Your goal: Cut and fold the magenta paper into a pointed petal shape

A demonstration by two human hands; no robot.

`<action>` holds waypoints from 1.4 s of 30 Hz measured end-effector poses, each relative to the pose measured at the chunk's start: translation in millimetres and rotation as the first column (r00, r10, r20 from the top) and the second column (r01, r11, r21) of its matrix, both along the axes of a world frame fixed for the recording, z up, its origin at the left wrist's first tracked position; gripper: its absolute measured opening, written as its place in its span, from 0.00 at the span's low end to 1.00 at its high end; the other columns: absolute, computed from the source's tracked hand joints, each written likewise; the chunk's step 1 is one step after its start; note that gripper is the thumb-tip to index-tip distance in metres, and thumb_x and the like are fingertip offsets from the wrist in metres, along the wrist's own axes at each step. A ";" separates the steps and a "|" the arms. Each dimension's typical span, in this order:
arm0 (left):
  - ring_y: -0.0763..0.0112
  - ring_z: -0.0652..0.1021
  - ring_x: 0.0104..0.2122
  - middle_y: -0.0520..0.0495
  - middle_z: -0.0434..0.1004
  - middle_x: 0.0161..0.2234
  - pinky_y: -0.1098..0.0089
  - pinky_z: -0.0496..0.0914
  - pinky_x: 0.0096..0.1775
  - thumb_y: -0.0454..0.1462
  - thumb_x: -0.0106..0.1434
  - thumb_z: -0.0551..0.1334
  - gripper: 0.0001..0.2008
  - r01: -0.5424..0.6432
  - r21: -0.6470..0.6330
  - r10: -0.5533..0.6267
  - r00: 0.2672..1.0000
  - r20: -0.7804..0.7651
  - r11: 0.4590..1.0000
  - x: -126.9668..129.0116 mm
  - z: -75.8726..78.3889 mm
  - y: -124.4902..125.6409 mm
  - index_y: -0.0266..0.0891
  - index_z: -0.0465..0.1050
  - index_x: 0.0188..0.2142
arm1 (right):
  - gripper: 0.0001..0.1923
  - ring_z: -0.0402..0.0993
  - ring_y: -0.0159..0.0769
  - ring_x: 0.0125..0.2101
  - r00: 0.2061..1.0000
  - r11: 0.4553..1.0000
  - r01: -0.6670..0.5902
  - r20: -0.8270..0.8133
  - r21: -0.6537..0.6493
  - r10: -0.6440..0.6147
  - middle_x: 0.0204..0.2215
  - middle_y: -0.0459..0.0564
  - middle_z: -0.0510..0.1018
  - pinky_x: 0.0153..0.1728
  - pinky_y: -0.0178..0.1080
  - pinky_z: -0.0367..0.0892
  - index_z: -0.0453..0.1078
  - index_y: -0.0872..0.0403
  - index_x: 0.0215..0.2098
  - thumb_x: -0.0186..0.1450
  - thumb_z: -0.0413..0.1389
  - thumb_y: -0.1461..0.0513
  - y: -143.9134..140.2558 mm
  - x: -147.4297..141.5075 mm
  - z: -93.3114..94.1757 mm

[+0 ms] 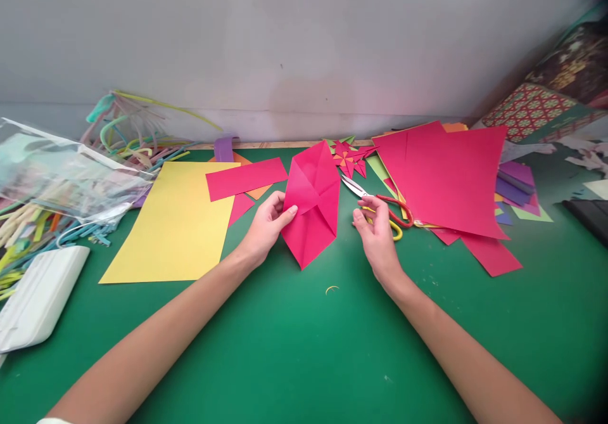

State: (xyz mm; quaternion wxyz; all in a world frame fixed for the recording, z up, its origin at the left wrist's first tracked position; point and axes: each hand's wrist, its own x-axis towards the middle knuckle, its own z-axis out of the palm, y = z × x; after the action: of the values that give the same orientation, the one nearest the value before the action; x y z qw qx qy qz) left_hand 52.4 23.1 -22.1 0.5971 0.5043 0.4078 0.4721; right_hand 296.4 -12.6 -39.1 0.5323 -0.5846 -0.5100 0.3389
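My left hand (267, 224) pinches the left edge of a creased red paper piece (311, 205), thumb on the front. The paper stands raised, its pointed bottom corner toward me and diagonal folds crossing it. At its right, my right hand (377, 237) has curled fingers at the handles of a pair of scissors (356, 188), one handle red and one yellow. The blades point up and left, close to the paper's right edge; my fingers hide part of the handles. Behind the paper lies a red folded paper star (349, 158) with an orange centre.
A yellow sheet (175, 221) and a red strip (247, 179) lie left. Large red sheets (446, 177) sit right, by purple scraps (515, 180). Pipe cleaners (128, 142), a clear plastic bag (52, 164) and a white object (42, 294) occupy the far left. A wall (213, 44) stands behind.
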 end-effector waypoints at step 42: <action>0.55 0.71 0.67 0.51 0.79 0.59 0.36 0.49 0.73 0.32 0.73 0.61 0.14 0.722 0.506 -0.009 0.578 -0.816 0.472 -23.7 30.0 -2.0 0.54 0.79 0.51 | 0.17 0.80 0.44 0.36 0.902 0.874 -0.420 -0.222 -0.245 0.371 0.36 0.49 0.83 0.39 0.44 0.75 0.78 0.51 0.38 0.63 0.68 0.47 12.6 28.5 20.3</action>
State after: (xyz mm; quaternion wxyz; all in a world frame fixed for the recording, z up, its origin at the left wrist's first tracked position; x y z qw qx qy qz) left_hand 28.7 21.1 7.8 0.1794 0.9390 0.2099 0.2051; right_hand 324.9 0.0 -18.8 0.4022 -0.5078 -0.5177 0.5589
